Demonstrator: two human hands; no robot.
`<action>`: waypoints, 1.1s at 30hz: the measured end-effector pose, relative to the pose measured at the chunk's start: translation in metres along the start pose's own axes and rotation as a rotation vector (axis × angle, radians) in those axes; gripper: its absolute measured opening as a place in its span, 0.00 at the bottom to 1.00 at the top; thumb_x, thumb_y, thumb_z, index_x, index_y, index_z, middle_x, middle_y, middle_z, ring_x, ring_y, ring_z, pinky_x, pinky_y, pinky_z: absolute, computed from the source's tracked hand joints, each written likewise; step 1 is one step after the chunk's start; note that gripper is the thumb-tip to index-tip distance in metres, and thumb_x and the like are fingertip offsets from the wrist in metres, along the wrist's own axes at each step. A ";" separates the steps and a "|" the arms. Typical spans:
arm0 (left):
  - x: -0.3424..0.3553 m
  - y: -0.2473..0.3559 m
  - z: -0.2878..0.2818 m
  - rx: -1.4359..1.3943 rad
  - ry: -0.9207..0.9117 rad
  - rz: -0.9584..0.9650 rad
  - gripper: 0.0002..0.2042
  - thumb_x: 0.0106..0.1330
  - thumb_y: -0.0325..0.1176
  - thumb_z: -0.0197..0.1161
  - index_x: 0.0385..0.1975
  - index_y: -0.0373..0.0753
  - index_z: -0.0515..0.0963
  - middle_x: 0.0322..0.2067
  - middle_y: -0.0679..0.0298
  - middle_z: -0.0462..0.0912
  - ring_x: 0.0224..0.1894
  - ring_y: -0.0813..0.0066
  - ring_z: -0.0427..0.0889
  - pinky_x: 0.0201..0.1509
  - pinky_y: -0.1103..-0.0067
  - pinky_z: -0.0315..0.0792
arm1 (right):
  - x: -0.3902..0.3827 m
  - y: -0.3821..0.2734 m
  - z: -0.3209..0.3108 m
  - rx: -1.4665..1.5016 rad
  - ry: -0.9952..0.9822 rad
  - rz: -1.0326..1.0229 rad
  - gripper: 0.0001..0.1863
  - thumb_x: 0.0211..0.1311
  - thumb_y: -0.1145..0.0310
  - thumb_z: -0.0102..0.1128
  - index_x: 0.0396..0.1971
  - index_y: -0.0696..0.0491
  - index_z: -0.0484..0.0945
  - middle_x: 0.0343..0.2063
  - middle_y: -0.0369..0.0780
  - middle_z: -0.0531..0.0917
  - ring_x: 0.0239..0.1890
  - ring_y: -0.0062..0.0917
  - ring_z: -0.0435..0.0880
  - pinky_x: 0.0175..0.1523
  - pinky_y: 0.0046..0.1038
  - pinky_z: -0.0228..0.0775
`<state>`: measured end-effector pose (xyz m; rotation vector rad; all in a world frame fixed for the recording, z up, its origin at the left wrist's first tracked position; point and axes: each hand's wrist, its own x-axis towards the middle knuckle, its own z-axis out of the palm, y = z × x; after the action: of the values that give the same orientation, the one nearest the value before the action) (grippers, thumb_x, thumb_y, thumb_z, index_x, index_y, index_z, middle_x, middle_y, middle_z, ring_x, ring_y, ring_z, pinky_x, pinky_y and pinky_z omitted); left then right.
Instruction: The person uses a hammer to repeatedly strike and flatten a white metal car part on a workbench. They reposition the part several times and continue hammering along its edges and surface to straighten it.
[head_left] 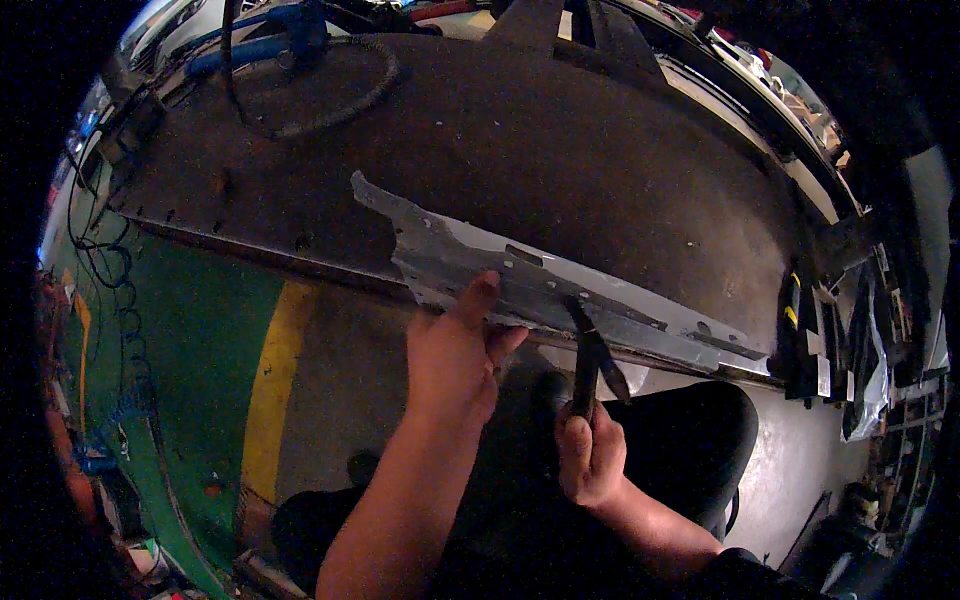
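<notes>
While a hammer [603,362] is gripped by its handle in the closed right hand [594,458], whose forearm [655,525] is slanted from near right, the metal panel [590,318] at the near edge of the table [600,150] is touched by the left hand [450,355], index finger [485,288] extended; whether it is pinched cannot be told.

The right hand [592,455] covers part of the hammer [600,360], the left hand [452,355] some of the metal piece [620,305]. The lower edge crops the left forearm [400,510]
</notes>
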<state>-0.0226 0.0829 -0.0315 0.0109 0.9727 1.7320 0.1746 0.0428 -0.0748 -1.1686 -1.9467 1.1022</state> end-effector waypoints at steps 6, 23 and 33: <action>0.004 -0.004 0.001 0.026 0.036 -0.036 0.17 0.63 0.30 0.66 0.50 0.37 0.72 0.44 0.62 0.79 0.40 0.68 0.82 0.34 0.76 0.81 | -0.005 0.019 0.003 -0.142 0.124 -0.170 0.18 0.72 0.57 0.42 0.35 0.58 0.71 0.19 0.36 0.73 0.19 0.22 0.70 0.24 0.25 0.60; 0.006 -0.001 -0.003 0.003 0.035 -0.019 0.15 0.63 0.29 0.64 0.48 0.38 0.72 0.43 0.62 0.79 0.41 0.67 0.81 0.35 0.74 0.81 | -0.008 0.004 -0.004 0.062 0.019 -0.055 0.14 0.70 0.64 0.40 0.32 0.58 0.72 0.20 0.36 0.72 0.21 0.21 0.69 0.23 0.23 0.60; -0.002 -0.004 0.001 -0.081 0.020 0.025 0.14 0.64 0.30 0.63 0.47 0.35 0.73 0.40 0.61 0.80 0.39 0.68 0.82 0.33 0.76 0.82 | -0.003 0.005 -0.006 0.081 0.022 -0.036 0.20 0.72 0.54 0.41 0.32 0.57 0.72 0.16 0.32 0.71 0.17 0.16 0.67 0.23 0.21 0.56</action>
<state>-0.0179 0.0815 -0.0328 -0.0470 0.9193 1.7966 0.1826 0.0432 -0.0766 -1.0944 -1.8814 1.1336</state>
